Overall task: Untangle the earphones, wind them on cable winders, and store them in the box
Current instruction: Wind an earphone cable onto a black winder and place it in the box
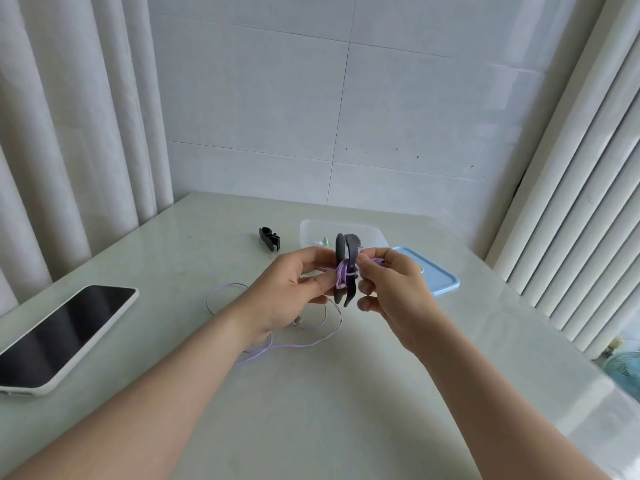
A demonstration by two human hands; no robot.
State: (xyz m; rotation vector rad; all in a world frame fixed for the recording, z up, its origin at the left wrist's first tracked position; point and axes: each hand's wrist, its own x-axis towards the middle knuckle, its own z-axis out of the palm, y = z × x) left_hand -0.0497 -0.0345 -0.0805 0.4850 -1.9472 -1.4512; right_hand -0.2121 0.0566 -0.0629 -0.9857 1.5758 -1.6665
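fingers (313,252) of the left hand (287,289) are curled round the left side of a grey cable winder (343,249), which is held upright above the counter (311,393) between both hands; the thumb is pressed against its lower half

several turns of purple earphone cable (341,277) are seen wrapped round the middle of the winder, right between the two sets of fingers

the right hand (391,289) is closed too: a short purple stretch of the cable is pinched by its thumb and forefinger just beside the winder's right edge, and the other fingers are curled under

the rest of the cable is left lying in loose loops on the counter below and to the left of the left fingers, with an earbud (297,321) resting under the left wrist

beyond the fingers a clear box (346,226) is set on the counter, with small pale items inside; a blue lid (441,280) is laid behind the right fingers, and a black winder (269,239) is placed beyond the left fingers

a phone (65,336) is laid face up well to the left of the left fingers
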